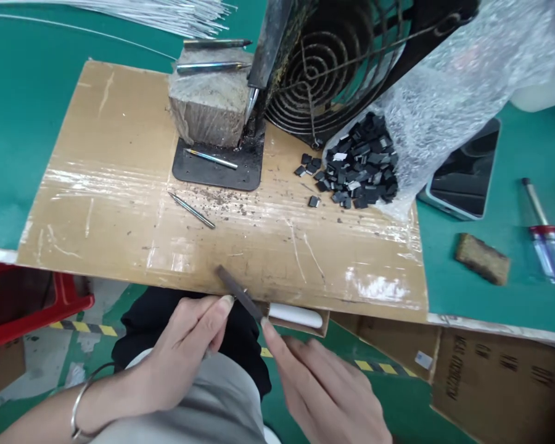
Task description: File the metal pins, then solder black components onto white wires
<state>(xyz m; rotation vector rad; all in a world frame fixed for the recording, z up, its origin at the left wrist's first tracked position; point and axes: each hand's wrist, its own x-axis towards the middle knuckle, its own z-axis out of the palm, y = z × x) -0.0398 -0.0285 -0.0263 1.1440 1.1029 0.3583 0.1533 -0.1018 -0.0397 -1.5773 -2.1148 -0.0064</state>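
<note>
My right hand (328,388) is closed around one end of a dark flat file (238,292), which slants up and left over the cardboard's front edge. Close beside the file, my left hand (192,342) is pinched shut, and its fingers hide most of whatever is in them. A tiny bright point shows against the file near that thumb. On the cardboard sheet (106,228) lies a metal soldering tip (192,210). Another soldering tip (211,158) rests on the black base plate (217,179), with more on top of the wrapped block (208,111).
A soldering iron (271,46) leans beside the block, near a black fan (312,74). Small black parts (365,163) spill from a bubble-wrap bag (435,105). Rightward are a phone (465,169), a brown sponge (482,258) and a screwdriver (548,240). White strips (166,15) lie at the back.
</note>
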